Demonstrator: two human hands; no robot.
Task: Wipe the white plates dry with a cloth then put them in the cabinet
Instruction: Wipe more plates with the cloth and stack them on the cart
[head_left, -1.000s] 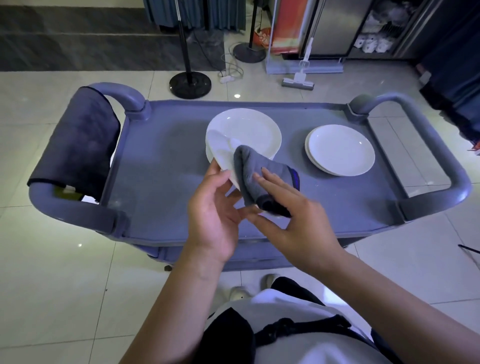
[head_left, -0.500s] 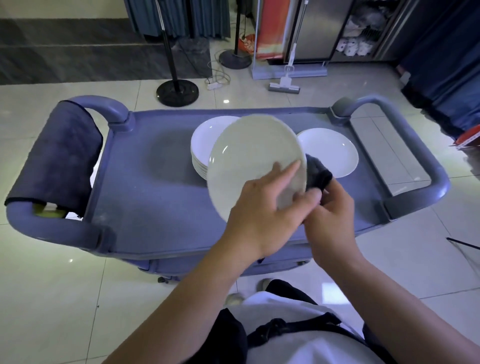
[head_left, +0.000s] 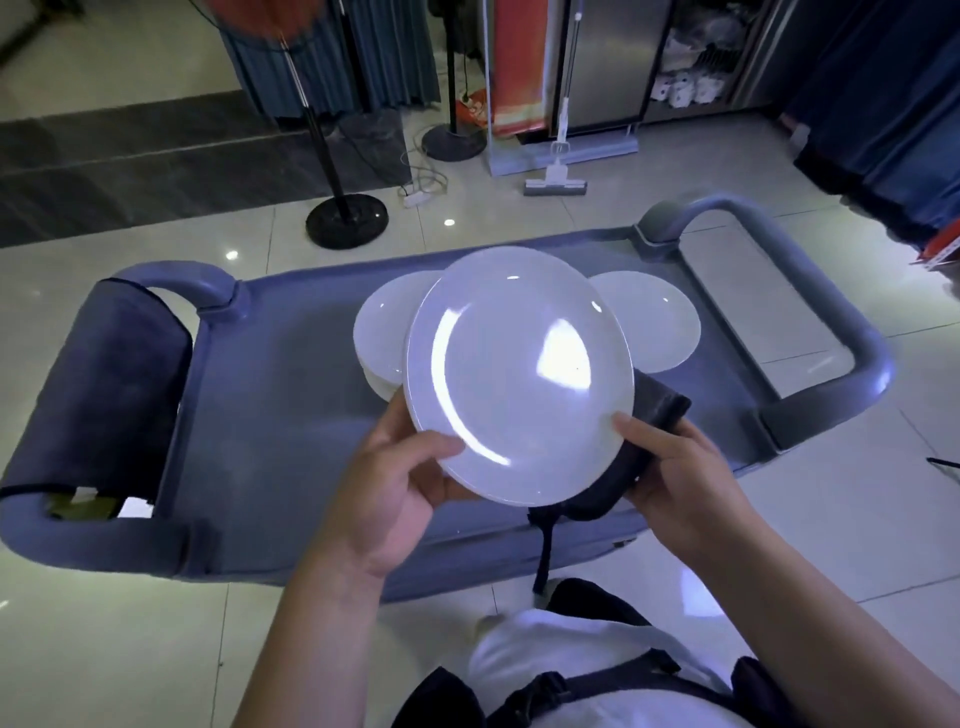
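Observation:
I hold a white plate (head_left: 519, 374) up over the grey cart (head_left: 280, 415), its upper face turned toward me. My left hand (head_left: 395, 499) grips its lower left rim, thumb on top. My right hand (head_left: 675, 483) grips the lower right rim together with a dark grey cloth (head_left: 639, 447), which lies bunched behind the plate with a strap hanging down. A stack of white plates (head_left: 379, 332) sits on the cart behind the held plate at left. A second pile of white plates (head_left: 654, 327) sits at right.
A dark towel (head_left: 104, 395) hangs over the cart's left handle. The right handle (head_left: 831, 322) loops out to the right. Behind the cart are a black stand base (head_left: 347, 221), cables, a mop head (head_left: 555, 186) and curtains. Tiled floor surrounds the cart.
The plate has been turned over: half a second ago its underside faced me, now its upper face does. The cloth has gone from the plate's right edge to behind it. My view has tilted up.

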